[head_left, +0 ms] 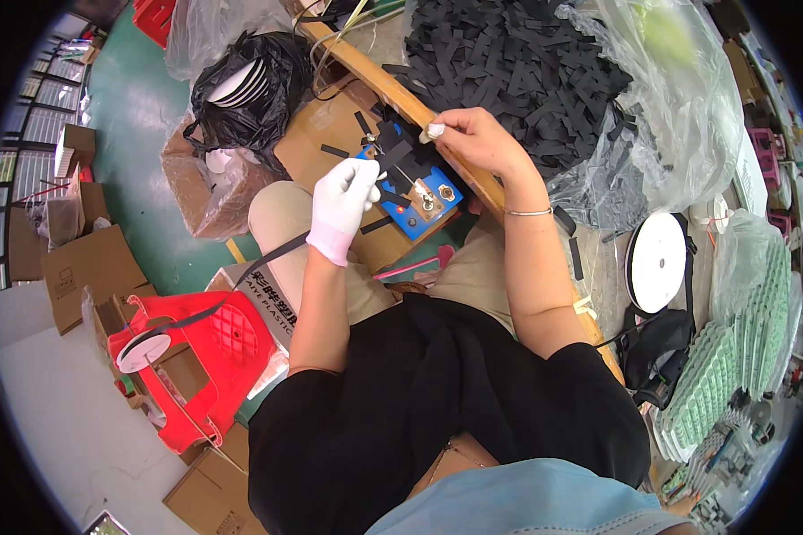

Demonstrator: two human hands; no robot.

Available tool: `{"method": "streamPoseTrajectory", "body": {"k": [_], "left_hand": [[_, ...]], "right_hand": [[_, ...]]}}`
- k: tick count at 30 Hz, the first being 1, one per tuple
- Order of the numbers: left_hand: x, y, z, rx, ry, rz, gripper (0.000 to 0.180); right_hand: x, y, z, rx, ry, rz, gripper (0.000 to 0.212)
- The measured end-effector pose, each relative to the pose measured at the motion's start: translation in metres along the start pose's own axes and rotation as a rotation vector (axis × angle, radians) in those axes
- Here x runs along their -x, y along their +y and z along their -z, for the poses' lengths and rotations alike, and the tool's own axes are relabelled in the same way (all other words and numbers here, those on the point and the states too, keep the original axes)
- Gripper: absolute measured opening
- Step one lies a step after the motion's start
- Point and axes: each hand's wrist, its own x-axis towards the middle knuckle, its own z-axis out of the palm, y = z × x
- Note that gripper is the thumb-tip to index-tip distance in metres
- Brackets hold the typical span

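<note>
The one view looks from the person's own head, through the left camera of a side-by-side fisheye pair, steeply down the front of the body. A light blue cloth (509, 499) lies nearest the lens at the lower edge, the black shirt (384, 383) spreads beyond it, and the left hand (341, 201), right hand (480, 141) and blue device (443, 193) sit farther off, above the middle. Around them the coverage is wide, with the green floor (129, 107) at upper left and edges bending toward a dark round rim.
</note>
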Motion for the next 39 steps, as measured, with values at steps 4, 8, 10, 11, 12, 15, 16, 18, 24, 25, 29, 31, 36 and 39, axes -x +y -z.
{"method": "streamPoseTrajectory", "body": {"k": [4, 8, 10, 11, 12, 15, 16, 18, 24, 25, 29, 31, 36, 39], "left_hand": [[-0.003, -0.002, -0.010, -0.024, 0.021, 0.013, 0.025], [-0.005, -0.001, -0.015, -0.096, 0.024, 0.010, 0.025], [-0.006, 0.000, -0.017, -0.130, 0.024, 0.018, 0.025], [-0.007, -0.003, -0.016, -0.141, 0.009, 0.021, 0.025], [-0.007, -0.006, -0.014, -0.153, -0.005, 0.023, 0.025], [-0.005, -0.012, -0.003, -0.194, -0.020, 0.032, 0.026], [-0.004, -0.013, 0.001, -0.208, -0.021, 0.036, 0.027], [-0.003, -0.017, 0.009, -0.236, -0.005, 0.065, 0.027], [-0.004, -0.021, 0.016, -0.249, 0.025, 0.083, 0.027], [-0.005, -0.024, 0.016, -0.254, 0.024, 0.085, 0.027], [-0.013, -0.041, 0.016, -0.350, 0.039, 0.044, 0.028], [-0.012, -0.038, 0.015, -0.411, 0.076, 0.044, 0.027], [-0.004, -0.020, 0.020, -0.038, 0.027, 0.068, 0.022], [-0.003, -0.007, 0.009, 0.020, 0.027, -0.002, 0.021]], "right_hand": [[0.004, -0.013, -0.001, -0.113, -0.080, -0.097, 0.018], [0.004, -0.005, -0.006, -0.194, -0.120, 0.059, 0.012], [0.003, 0.000, -0.005, -0.119, -0.107, 0.048, 0.010], [0.002, 0.002, -0.004, -0.081, -0.099, 0.042, 0.009], [0.001, 0.005, -0.003, -0.045, -0.054, 0.005, 0.010], [-0.001, 0.008, -0.003, 0.102, 0.058, -0.072, 0.014], [-0.002, 0.007, -0.003, 0.178, 0.078, -0.077, 0.014], [-0.002, 0.002, -0.005, 0.265, 0.119, -0.100, 0.015], [-0.002, -0.004, -0.008, 0.344, 0.189, -0.123, 0.017], [-0.001, -0.006, -0.009, 0.349, 0.196, -0.118, 0.017], [-0.003, -0.003, -0.011, 0.346, 0.205, -0.112, 0.016], [-0.002, -0.005, -0.011, 0.348, 0.199, -0.110, 0.016], [-0.002, 0.006, -0.012, 0.241, 0.195, 0.031, 0.017], [-0.001, -0.002, -0.010, 0.083, 0.078, 0.027, 0.014]]}}
